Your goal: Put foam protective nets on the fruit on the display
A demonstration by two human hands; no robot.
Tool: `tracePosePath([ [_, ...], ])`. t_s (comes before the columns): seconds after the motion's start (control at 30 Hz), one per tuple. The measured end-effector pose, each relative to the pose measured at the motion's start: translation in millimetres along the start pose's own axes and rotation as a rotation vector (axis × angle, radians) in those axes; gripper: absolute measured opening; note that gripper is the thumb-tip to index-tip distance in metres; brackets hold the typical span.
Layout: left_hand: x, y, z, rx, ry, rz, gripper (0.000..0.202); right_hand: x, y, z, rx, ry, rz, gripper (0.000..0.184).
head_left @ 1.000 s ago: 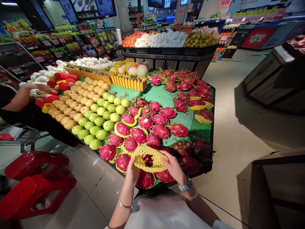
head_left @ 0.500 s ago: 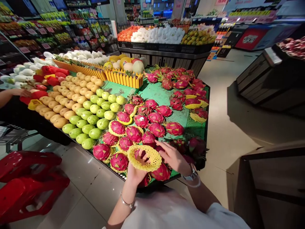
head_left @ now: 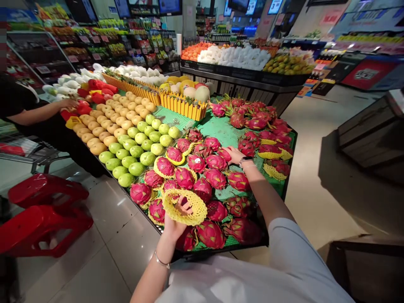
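My left hand point(head_left: 175, 225) holds a yellow foam net sleeve point(head_left: 199, 213), spread into a ring with the fingers showing through its opening. Nothing sits inside the sleeve. Farther out, my right hand point(head_left: 235, 155) has its fingers over a dragon fruit point(head_left: 224, 154) at the back of the near group; the thumb side is partly hidden. Several bare dragon fruits point(head_left: 216, 179) lie on the green mat around both hands. On the left of this group, some fruits point(head_left: 165, 166) rest in yellow nets.
Rows of green fruit point(head_left: 136, 169) and tan fruit point(head_left: 109, 128) lie to the left. A yellow picket fence point(head_left: 183, 106) borders melons behind. More dragon fruits point(head_left: 249, 112) are piled at the back right. Red stools point(head_left: 47, 227) and another person's arm point(head_left: 44, 112) are at the left.
My right hand has moved from beside the net sleeve forward to a dragon fruit farther back. My left hand still holds the sleeve low in front. The view has shifted left.
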State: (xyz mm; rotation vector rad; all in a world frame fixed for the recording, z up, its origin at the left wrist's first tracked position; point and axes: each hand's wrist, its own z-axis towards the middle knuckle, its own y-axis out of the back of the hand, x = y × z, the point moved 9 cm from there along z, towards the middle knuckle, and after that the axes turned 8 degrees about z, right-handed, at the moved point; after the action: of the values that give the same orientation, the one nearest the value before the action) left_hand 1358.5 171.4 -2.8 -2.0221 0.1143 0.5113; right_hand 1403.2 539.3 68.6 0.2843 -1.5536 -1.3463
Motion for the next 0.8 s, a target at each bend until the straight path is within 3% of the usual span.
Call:
tracePosePath([
  [0.1, -1, 7.9, -1, -0.026, -0.023, -0.012, 0.040, -8, -13, 1, 0.093, -0.053, -0.081, 0.083],
  [0.27, 6, 9.3, 0, -0.014, -0.017, -0.015, 0.041, -17, -15, -3, 0.077, -0.128, -0.136, 0.075],
  [0.4, 11, 6.9, 5, -0.034, 0.012, 0.014, 0.036, -26, 0, -16, 0.004, -0.174, -0.113, 0.079],
  [0.5, 11, 3.7, 9, -0.070, 0.015, 0.020, 0.035, -19, 31, -38, -0.149, -0.144, -0.019, 0.080],
  [0.63, 9, -5.5, 16, -0.121, -0.012, 0.023, 0.038, 29, 82, -91, -0.404, 0.012, 0.212, 0.080],
  [0.8, 16, -26.1, 23, -0.105, 0.004, 0.076, 0.040, 136, 96, -161, -0.259, 0.249, 0.374, 0.084],
])
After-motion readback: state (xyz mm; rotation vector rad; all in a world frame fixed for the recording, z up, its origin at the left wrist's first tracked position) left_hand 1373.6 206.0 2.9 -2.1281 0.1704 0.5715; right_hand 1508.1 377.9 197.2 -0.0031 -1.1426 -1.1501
